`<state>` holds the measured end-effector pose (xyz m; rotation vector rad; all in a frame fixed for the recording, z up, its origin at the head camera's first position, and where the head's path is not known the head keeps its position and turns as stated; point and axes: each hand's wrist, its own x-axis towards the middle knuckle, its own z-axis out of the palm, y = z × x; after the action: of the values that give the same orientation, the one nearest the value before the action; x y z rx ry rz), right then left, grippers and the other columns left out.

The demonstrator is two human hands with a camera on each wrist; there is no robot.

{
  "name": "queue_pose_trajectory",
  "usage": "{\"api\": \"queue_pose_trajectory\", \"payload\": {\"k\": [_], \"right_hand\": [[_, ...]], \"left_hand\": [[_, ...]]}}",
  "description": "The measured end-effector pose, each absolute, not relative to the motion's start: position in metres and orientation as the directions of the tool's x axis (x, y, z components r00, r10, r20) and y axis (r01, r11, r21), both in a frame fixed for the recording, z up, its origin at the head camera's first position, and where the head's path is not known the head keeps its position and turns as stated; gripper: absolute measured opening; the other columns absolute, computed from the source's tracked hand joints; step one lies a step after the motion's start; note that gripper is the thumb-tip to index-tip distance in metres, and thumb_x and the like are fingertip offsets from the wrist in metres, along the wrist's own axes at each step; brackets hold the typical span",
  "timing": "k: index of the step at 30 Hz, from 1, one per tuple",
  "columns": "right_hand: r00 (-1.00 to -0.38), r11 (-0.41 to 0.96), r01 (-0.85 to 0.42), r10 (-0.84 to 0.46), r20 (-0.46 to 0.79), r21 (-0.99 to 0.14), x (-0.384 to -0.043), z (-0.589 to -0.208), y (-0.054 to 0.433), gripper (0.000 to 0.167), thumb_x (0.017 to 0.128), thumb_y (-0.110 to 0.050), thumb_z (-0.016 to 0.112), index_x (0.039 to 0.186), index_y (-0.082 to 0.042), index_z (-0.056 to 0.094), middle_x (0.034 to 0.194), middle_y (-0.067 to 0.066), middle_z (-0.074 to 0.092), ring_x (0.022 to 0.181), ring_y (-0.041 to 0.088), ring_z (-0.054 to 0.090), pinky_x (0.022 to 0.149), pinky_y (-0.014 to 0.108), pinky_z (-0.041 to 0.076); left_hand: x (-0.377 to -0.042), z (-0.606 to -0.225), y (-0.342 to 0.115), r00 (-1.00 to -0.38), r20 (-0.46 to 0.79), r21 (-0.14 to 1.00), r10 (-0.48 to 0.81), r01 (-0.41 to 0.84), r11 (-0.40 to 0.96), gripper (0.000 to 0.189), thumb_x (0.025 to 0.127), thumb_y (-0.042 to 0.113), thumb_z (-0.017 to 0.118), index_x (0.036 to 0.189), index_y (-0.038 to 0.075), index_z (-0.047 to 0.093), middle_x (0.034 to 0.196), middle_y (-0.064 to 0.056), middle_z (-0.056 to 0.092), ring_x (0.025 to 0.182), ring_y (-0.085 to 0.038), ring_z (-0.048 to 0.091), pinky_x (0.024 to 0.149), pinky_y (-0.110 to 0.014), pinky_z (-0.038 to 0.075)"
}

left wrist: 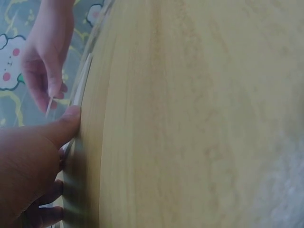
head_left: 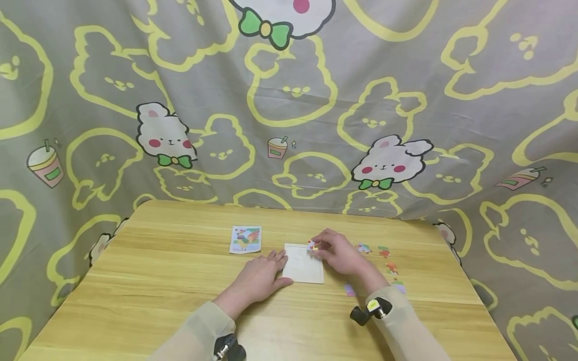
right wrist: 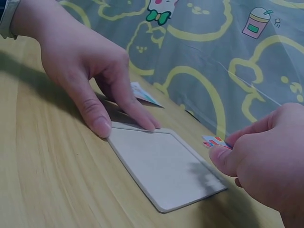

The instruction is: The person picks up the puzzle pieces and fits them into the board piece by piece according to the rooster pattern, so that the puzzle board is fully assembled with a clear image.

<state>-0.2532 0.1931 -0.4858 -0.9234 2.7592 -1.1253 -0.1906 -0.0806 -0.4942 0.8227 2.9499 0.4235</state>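
A white, shallow puzzle frame [head_left: 301,265] with a raised rim lies flat on the table. My left hand [head_left: 262,276] rests at its left side, the thumb and fingertips touching the rim, as the right wrist view also shows. Above the far right corner of the frame, my right hand [head_left: 340,253] pinches a small puzzle piece [right wrist: 214,141] between thumb and fingers. The piece has a colourful print, partly covered by the fingertips. No pieces show inside the frame.
A printed picture card [head_left: 246,239] of a colourful bird lies left of the frame. Several loose puzzle pieces [head_left: 391,268] are spread to the right, around my right forearm. Behind the wooden table [head_left: 180,281] hangs a patterned grey curtain [head_left: 298,140].
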Motion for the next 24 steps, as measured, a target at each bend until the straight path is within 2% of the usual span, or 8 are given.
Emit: {"api": "queue_pose_trajectory", "payload": {"k": [7, 16, 24], "right_hand": [[-0.811, 0.543, -0.524, -0.554, 0.189, -0.656, -0.254, -0.489, 0.184, 0.034, 0.097, -0.003, 0.075, 0.13, 0.002, 0.07, 0.112, 0.004, 0.066, 0.1, 0.019, 0.065, 0.092, 0.04, 0.057], [-0.798, 0.547, -0.53, -0.58, 0.162, -0.648, -0.255, -0.49, 0.17, 0.034, 0.1, -0.009, 0.074, 0.132, -0.001, 0.07, 0.115, 0.003, 0.064, 0.104, 0.018, 0.061, 0.094, 0.042, 0.054], [-0.786, 0.545, -0.555, -0.59, 0.182, -0.629, -0.258, -0.497, 0.16, 0.033, 0.097, -0.01, 0.077, 0.129, -0.002, 0.072, 0.112, 0.002, 0.063, 0.098, 0.018, 0.06, 0.089, 0.04, 0.054]], "left_hand": [[-0.19, -0.493, -0.08, -0.857, 0.019, 0.267, 0.515, 0.5, 0.824, 0.071, 0.103, 0.057, 0.062, 0.15, 0.004, 0.06, 0.16, -0.011, 0.049, 0.144, -0.038, 0.05, 0.109, -0.055, 0.048], [-0.191, -0.493, -0.08, -0.852, 0.021, 0.241, 0.523, 0.512, 0.825, 0.071, 0.103, 0.058, 0.062, 0.15, 0.005, 0.06, 0.159, -0.012, 0.05, 0.142, -0.038, 0.051, 0.107, -0.054, 0.05], [-0.192, -0.493, -0.081, -0.851, 0.019, 0.23, 0.525, 0.514, 0.826, 0.071, 0.103, 0.058, 0.061, 0.151, 0.004, 0.059, 0.16, -0.012, 0.049, 0.143, -0.039, 0.05, 0.108, -0.055, 0.049]]}}
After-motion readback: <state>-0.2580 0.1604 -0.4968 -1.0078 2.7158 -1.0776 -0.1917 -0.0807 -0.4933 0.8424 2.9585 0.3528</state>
